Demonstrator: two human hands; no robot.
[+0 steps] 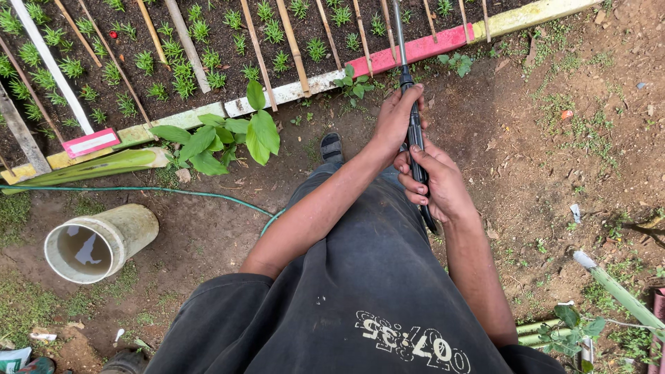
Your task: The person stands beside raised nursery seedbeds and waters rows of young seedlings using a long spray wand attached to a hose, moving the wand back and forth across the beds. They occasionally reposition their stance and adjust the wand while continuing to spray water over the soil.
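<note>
Spray wand (414,131) runs through both hands' grip, left hand (396,119) above right hand (440,183).

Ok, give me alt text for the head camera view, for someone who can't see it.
Seen from above, a person's left hand and right hand grip a black spray wand aimed at a seedling bed crossed by bamboo sticks. A green hose runs over bare soil, past a water-filled pipe section lying to the left.

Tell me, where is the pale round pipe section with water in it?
In the head view, the pale round pipe section lies on bare soil at lower left, just below the thin green hose and left of the person's dark shirt.
</note>
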